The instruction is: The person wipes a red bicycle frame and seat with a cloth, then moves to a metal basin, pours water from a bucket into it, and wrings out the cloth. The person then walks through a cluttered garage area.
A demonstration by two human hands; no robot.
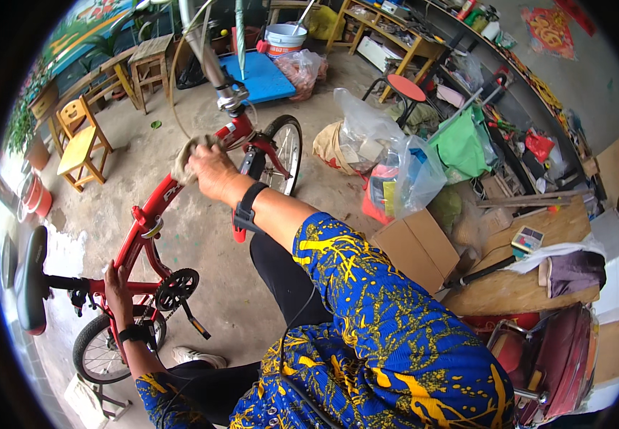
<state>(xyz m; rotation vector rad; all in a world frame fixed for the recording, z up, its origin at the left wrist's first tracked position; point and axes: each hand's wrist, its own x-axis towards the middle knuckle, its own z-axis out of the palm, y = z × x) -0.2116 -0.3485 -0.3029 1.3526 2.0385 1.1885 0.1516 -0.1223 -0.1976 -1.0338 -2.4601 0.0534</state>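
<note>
A red folding bicycle point(136, 236) stands before me, its saddle point(32, 279) to the left and its front wheel point(286, 155) away from me. My right hand point(210, 166) presses a grey-beige cloth point(185, 161) against the main tube, near the head tube. Around the frame by the seat tube, my left hand point(118, 292) is closed, its thumb side showing. The crankset point(177, 289) and one pedal point(200, 326) face me. Above the head tube rises the silver handlebar stem point(202, 51), with cables looping beside it.
A small wooden chair point(81, 140) and a red bucket point(36, 195) stand left. Behind the bicycle are a blue platform point(258, 80) and a white bucket point(284, 40). Plastic bags point(406, 169), a cardboard box point(415, 249) and a red seat point(550, 364) crowd the right side.
</note>
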